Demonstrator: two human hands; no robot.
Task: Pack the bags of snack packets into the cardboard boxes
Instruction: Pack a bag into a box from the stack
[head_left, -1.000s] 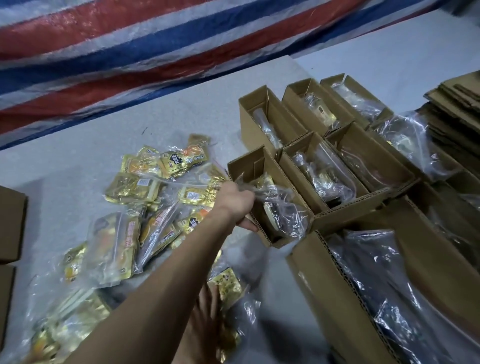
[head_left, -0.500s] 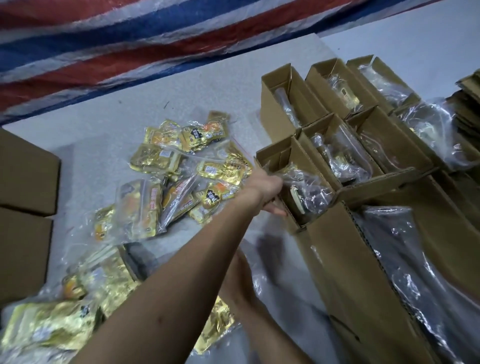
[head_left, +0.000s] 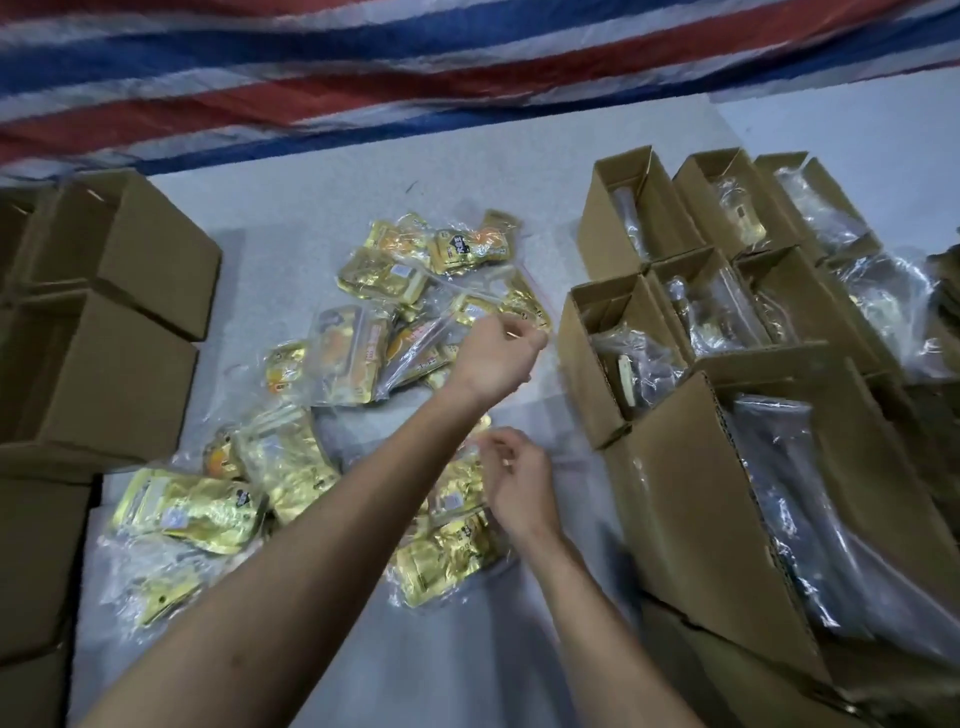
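Several clear zip bags of gold snack packets (head_left: 353, 358) lie in a loose pile on the grey surface. My left hand (head_left: 493, 358) reaches over the pile's right side, fingers curled at the red-zipped edge of one bag (head_left: 483, 306); whether it grips that bag is unclear. My right hand (head_left: 514, 483) pinches the top of another bag of packets (head_left: 447, 561) lying nearer to me. To the right stand open cardboard boxes; the nearest one (head_left: 587, 364) holds a bag, and those behind it (head_left: 613, 228) hold bags too.
A large open carton (head_left: 701, 493) lined with clear plastic stands at the right front. Closed cardboard boxes (head_left: 130, 249) are stacked along the left edge. A red, white and blue striped tarp (head_left: 363, 78) borders the far side.
My left hand has drawn back from the nearest open box, leaving a bag inside, and now sits over the pile. My right hand has come out from under my left arm onto a near bag.
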